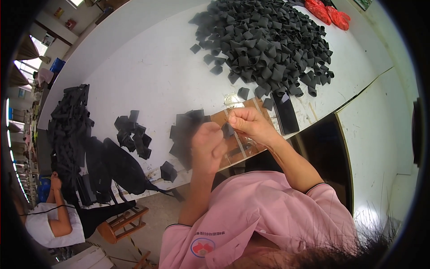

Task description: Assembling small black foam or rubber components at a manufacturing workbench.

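Pinching a small black piece, right hand has fingers closed on it at the tabletop near edge. Left hand, blurred and curled just beside, grip unclear. Small stack left of the hands; big pile beyond, bare white surface between.

Pink short-sleeved shirt, dark-trimmed cuffs, round red chest emblem
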Demonstrator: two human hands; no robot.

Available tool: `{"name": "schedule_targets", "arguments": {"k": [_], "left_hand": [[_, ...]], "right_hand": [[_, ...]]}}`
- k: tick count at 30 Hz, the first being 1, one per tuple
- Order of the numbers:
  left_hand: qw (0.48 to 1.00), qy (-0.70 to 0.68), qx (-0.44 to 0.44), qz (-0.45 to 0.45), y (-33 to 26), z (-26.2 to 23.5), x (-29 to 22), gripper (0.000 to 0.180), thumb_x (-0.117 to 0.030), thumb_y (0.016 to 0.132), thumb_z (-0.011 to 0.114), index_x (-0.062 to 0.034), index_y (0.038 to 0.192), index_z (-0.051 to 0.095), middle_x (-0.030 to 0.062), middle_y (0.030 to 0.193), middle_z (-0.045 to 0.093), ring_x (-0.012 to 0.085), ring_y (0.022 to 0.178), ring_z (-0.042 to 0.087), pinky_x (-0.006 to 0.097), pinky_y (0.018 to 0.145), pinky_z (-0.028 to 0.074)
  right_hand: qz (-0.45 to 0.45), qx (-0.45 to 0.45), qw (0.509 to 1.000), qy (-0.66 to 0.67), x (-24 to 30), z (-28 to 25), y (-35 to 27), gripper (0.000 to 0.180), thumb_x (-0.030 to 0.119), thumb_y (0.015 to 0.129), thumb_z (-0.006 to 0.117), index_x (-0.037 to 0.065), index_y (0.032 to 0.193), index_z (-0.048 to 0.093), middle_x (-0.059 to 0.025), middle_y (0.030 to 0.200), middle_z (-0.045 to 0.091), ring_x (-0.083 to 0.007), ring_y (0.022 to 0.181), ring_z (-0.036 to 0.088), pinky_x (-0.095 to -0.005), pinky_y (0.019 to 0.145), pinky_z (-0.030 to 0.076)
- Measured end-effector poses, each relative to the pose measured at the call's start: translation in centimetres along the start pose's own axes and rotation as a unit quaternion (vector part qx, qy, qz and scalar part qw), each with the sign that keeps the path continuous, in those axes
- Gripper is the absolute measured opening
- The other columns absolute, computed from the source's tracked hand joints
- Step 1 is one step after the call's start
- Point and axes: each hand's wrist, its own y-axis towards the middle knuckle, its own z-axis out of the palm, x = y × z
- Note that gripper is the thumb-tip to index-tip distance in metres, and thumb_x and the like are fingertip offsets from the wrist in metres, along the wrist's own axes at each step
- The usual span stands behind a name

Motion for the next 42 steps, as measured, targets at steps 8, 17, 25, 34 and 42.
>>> {"name": "schedule_targets", "arguments": {"k": [8,17,25,34,42], "left_hand": [[0.772,0.523,0.082,0.353,1.3,3.0,-2.3,0.020,0.006,0.074,0.057,0.0018,0.094,0.058,0.0082,0.093,0.059,0.0132,0.083,0.055,0.024,0.073,0.044],[0.952,0.158,-0.037,0.259,-0.4,1.9,-1.5,0.009,-0.002,0.084,0.053,0.0026,0.092,0.055,0.0123,0.094,0.057,0.0179,0.086,0.054,0.032,0.081,0.044],[0.919,0.254,-0.009,0.300,-0.5,0.7,-1.0,0.011,-0.002,0.084,0.053,0.0028,0.094,0.055,0.0109,0.092,0.057,0.0173,0.086,0.055,0.030,0.082,0.043],[0.842,0.462,0.034,0.277,0.3,3.0,-3.4,0.017,0.009,0.074,0.054,0.0023,0.088,0.061,0.0068,0.084,0.057,0.0130,0.077,0.055,0.023,0.068,0.044],[0.846,0.446,0.030,0.291,0.2,2.0,-2.8,0.017,0.010,0.074,0.055,0.0018,0.087,0.061,0.0073,0.083,0.057,0.0134,0.075,0.054,0.023,0.066,0.044]], "right_hand": [[-0.296,-0.166,0.858,-0.386,0.9,1.5,-1.7,0.035,0.025,0.073,0.068,0.001,0.096,0.054,-0.0094,0.085,0.052,-0.0200,0.069,0.052,-0.0282,0.057,0.044],[-0.299,-0.194,0.843,-0.403,1.5,3.0,-1.7,0.017,0.008,0.071,0.067,0.001,0.082,0.056,-0.0087,0.072,0.053,-0.0210,0.060,0.052,-0.0300,0.051,0.041],[-0.308,-0.177,0.858,-0.372,-0.3,2.1,-1.4,0.012,0.005,0.073,0.066,0.001,0.075,0.055,-0.0072,0.071,0.055,-0.0160,0.059,0.052,-0.0249,0.052,0.040],[-0.177,-0.136,0.923,-0.312,2.0,2.4,-1.9,0.012,0.007,0.074,0.066,0.001,0.082,0.058,-0.0065,0.076,0.054,-0.0129,0.062,0.052,-0.0230,0.054,0.040],[-0.256,-0.142,0.892,-0.343,0.2,1.8,-1.1,0.009,0.007,0.076,0.063,0.000,0.080,0.058,-0.0071,0.073,0.058,-0.0150,0.063,0.055,-0.0245,0.056,0.043]]}}
